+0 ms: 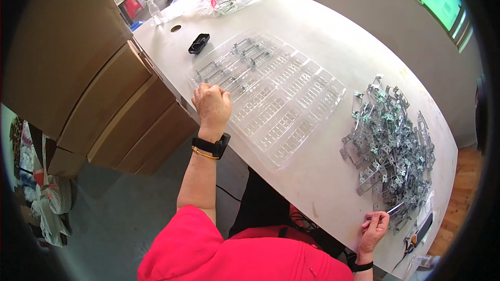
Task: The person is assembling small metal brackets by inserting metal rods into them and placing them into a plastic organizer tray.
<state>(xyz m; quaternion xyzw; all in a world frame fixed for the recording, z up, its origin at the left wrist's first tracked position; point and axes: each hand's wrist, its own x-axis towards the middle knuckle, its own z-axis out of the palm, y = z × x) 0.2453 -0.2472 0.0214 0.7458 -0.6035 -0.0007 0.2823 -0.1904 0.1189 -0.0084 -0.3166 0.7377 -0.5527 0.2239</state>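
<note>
Clear plastic blister tray [281, 125] is laid on the white table [323, 192], in front of the torso, toward the left. Slim metal brackets [253, 63] are seated in compartments at its far-left end, set roughly parallel. Left hand [212, 105] is held at the tray's left edge, just beside the filled compartments; fingers are curled, fingertips hidden under the hand, so whether anything is gripped can't be told. A black watch [223, 146] is worn on that wrist.

Right hand [376, 225] is kept at the table's near edge, well apart from the tray. A slim metal piece [395, 208] is pinched between thumb and fingers, its tip pointed at the near end of a loose heap of metal brackets [388, 145]. Exact type of the piece can't be resolved.

Heap is spread over the table's right side, brackets tangled at all angles. A hand tool [413, 242] is placed beside its near end. A small black container [199, 43] is set beyond the tray; a clear plastic bag [226, 1] with metal parts is left at the far end.
</note>
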